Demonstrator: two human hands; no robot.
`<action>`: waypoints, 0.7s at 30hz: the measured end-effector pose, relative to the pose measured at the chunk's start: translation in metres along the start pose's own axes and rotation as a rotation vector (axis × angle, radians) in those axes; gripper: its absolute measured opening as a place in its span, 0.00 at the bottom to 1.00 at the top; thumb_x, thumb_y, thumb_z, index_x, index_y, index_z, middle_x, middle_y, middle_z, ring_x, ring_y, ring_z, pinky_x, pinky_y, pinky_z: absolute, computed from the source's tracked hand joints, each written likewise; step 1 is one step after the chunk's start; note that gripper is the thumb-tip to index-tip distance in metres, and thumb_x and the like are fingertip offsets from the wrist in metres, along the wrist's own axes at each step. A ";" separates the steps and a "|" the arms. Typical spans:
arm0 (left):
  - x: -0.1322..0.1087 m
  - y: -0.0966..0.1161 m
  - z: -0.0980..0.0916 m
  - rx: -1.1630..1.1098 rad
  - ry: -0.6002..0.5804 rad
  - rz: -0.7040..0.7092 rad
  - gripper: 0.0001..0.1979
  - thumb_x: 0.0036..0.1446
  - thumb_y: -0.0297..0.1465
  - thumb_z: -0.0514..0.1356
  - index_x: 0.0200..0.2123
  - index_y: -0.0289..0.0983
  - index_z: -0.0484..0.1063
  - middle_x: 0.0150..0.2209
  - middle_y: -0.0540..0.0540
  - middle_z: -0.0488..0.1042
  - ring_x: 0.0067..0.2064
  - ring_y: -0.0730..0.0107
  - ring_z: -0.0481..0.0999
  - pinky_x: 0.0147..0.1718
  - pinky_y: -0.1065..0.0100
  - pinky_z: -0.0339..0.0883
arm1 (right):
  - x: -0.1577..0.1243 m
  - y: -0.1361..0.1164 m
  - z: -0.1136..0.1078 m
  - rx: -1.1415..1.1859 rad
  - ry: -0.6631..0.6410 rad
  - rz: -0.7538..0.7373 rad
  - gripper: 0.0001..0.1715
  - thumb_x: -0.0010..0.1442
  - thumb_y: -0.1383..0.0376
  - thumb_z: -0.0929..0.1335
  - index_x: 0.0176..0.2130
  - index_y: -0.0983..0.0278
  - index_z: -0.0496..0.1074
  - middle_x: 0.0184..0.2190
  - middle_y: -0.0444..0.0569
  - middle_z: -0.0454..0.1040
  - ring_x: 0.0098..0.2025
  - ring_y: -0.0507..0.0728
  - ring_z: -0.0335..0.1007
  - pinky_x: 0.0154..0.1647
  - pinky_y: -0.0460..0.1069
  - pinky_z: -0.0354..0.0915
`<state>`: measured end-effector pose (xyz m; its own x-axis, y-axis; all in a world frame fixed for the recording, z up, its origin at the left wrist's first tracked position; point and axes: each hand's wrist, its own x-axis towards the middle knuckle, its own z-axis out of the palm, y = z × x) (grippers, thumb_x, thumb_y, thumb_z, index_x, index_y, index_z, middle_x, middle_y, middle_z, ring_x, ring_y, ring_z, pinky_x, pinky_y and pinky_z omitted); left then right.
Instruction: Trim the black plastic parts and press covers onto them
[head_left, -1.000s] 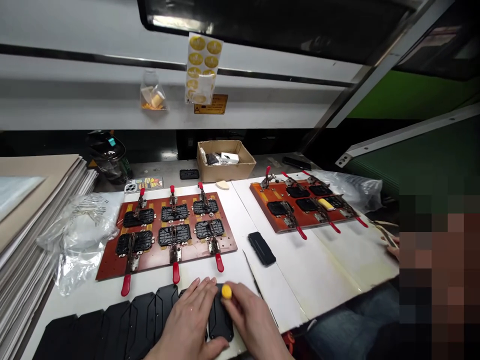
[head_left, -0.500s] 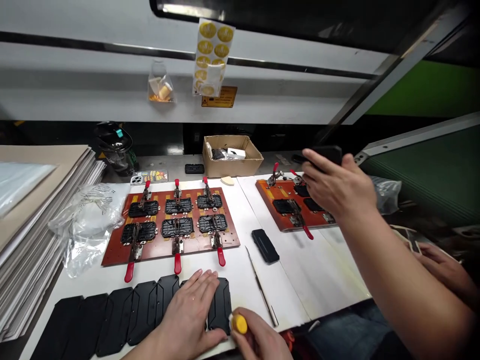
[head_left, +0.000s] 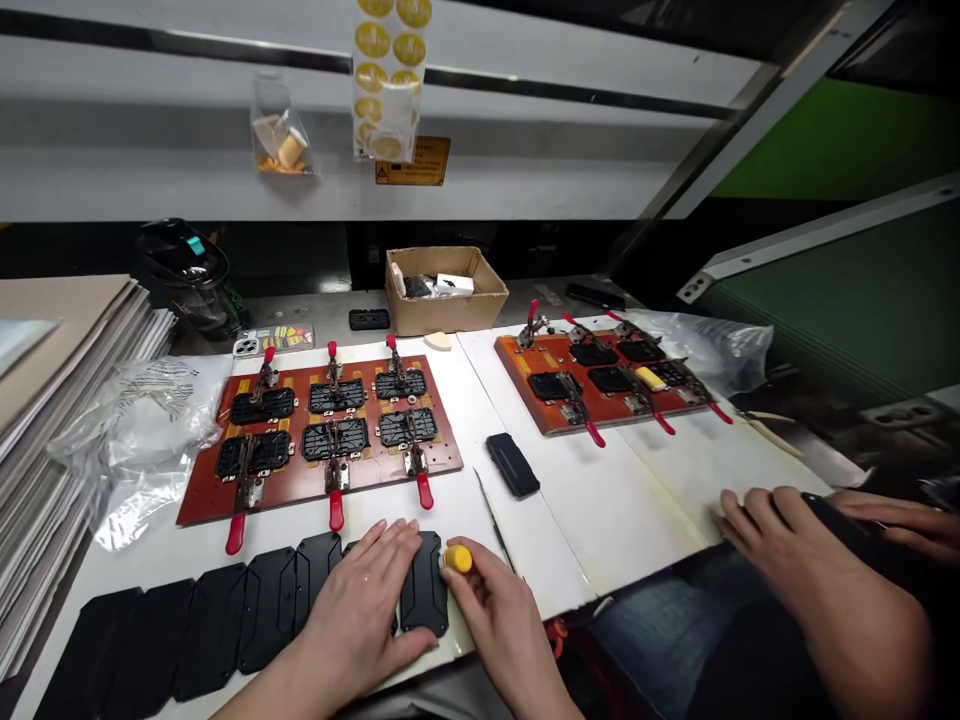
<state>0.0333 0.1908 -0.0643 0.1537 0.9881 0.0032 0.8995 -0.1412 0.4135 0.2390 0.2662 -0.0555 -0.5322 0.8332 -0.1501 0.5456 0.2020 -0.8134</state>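
My left hand (head_left: 367, 605) lies flat with fingers stretched over the right end of a row of black ridged panels (head_left: 217, 630). Beside its fingers shows the rightmost panel (head_left: 426, 590). At that panel's right edge, my right hand (head_left: 502, 625) pinches a small yellow cylinder (head_left: 458, 559) with a pale end against the panel. Behind the right hand lies a thin pointed metal tool (head_left: 491, 515), partly covered. A single black panel (head_left: 513, 464) rests on the white tabletop further back.
A brown fixture board (head_left: 446, 455) with red-handled clamps holds several black parts. Another fixture board (head_left: 551, 352) stands to the right. A co-worker's hand (head_left: 795, 550) is at the right. A cardboard box (head_left: 442, 318), a plastic bag (head_left: 142, 420) and a paper stack (head_left: 75, 450) surround the workspace.
My right hand has moved the yellow cylinder up along the panel's right edge. The co-worker's raised arm has come down from the right board, uncovering a yellow block there. The view has shifted slightly.
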 end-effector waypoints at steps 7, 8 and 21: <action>0.000 -0.002 0.002 0.025 -0.010 0.022 0.42 0.54 0.44 0.64 0.66 0.35 0.52 0.68 0.41 0.59 0.69 0.59 0.59 0.68 0.53 0.57 | -0.003 -0.007 -0.009 -0.023 -0.201 -0.008 0.08 0.69 0.60 0.64 0.45 0.59 0.70 0.37 0.44 0.73 0.35 0.54 0.69 0.37 0.46 0.64; -0.001 -0.002 0.002 0.031 -0.009 0.021 0.41 0.54 0.44 0.64 0.66 0.35 0.52 0.68 0.41 0.59 0.69 0.59 0.59 0.68 0.53 0.57 | 0.000 -0.007 -0.007 -0.008 -0.146 -0.018 0.10 0.69 0.60 0.63 0.49 0.58 0.69 0.39 0.45 0.73 0.36 0.54 0.70 0.39 0.47 0.65; -0.002 -0.002 -0.001 0.055 -0.006 0.043 0.41 0.56 0.47 0.62 0.65 0.34 0.53 0.67 0.41 0.59 0.69 0.59 0.59 0.68 0.51 0.58 | 0.009 -0.014 -0.010 -0.068 -0.167 -0.107 0.16 0.70 0.64 0.61 0.56 0.59 0.66 0.47 0.49 0.72 0.45 0.56 0.70 0.49 0.48 0.64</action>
<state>0.0310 0.1889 -0.0639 0.1946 0.9808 0.0145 0.9133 -0.1866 0.3621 0.2331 0.2764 -0.0396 -0.6864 0.7093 -0.1602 0.5192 0.3238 -0.7910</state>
